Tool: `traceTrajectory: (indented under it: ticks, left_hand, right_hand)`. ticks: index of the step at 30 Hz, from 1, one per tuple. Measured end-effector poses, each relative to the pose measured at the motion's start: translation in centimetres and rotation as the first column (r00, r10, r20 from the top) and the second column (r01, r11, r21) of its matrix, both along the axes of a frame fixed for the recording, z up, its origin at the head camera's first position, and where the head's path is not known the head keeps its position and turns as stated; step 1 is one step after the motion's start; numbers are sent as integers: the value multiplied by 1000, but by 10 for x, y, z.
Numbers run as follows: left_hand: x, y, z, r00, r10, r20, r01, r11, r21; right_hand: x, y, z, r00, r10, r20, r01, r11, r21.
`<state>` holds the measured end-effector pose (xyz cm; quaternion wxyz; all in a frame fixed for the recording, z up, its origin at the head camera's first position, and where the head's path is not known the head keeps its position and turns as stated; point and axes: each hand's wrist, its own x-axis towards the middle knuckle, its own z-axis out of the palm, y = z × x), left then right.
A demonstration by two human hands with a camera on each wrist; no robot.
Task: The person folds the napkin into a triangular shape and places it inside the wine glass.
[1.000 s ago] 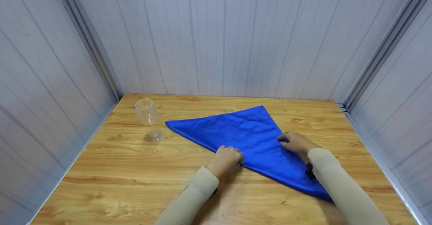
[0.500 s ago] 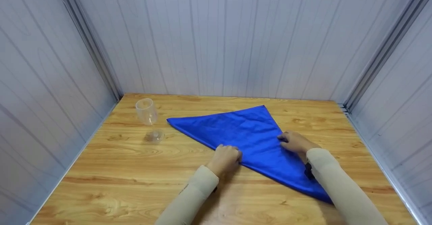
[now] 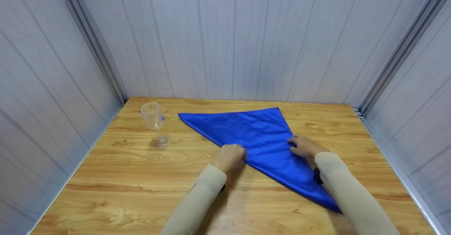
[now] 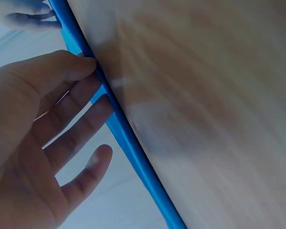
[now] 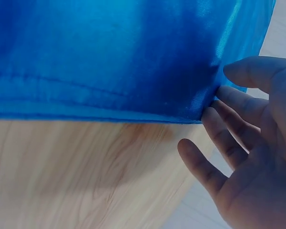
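Note:
A blue cloth (image 3: pixel 257 129), folded into a triangle, lies on the wooden table with its long folded edge toward me. Around the middle of that edge my left hand (image 3: pixel 230 157) pinches the fabric; in the left wrist view, thumb and index finger meet at the blue edge (image 4: pixel 128 138) while the little finger stands apart. On the cloth's right side rests my right hand (image 3: pixel 304 147). Its fingertips (image 5: pixel 212 114) touch the cloth in the right wrist view, with the thumb held a little away from them. My right sleeve covers part of the cloth's near right corner.
A clear stemmed glass (image 3: pixel 152 117) stands upright at the left rear of the table (image 3: pixel 123 178), left of the cloth's far tip. Pale panel walls (image 3: pixel 225 44) enclose the table at the back and both sides.
The cloth has turned slightly: its left tip has shifted away from me and rightward, its near corner leftward. My left hand has moved forward and a little left; my right hand moved slightly left.

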<state>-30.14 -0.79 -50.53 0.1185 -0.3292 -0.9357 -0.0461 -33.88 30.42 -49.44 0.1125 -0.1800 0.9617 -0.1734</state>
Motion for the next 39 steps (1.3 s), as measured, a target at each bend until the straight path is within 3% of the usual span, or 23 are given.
traceTrajectory:
  ticks: [7,12,21,29,39]
  left_hand:
    - [-19,-6,1,994,53,98,-53,999,2]
    - [-26,-10,1,990,82,116,-86,996,34]
    - [-34,-13,3,981,111,159,-122,991,58]
    - [-38,-16,4,982,111,156,-128,986,108]
    - [-43,-18,2,961,159,228,-192,972,133]
  right_hand:
    - [-7,-8,0,999,-32,14,32,999,35]
    - [-7,-12,1,998,-61,33,59,997,53]
    - [-8,-17,2,997,-78,-19,79,993,85]
    - [-9,-17,-2,996,-85,-1,84,994,71]
    - [-10,-19,-6,995,-100,11,99,993,70]
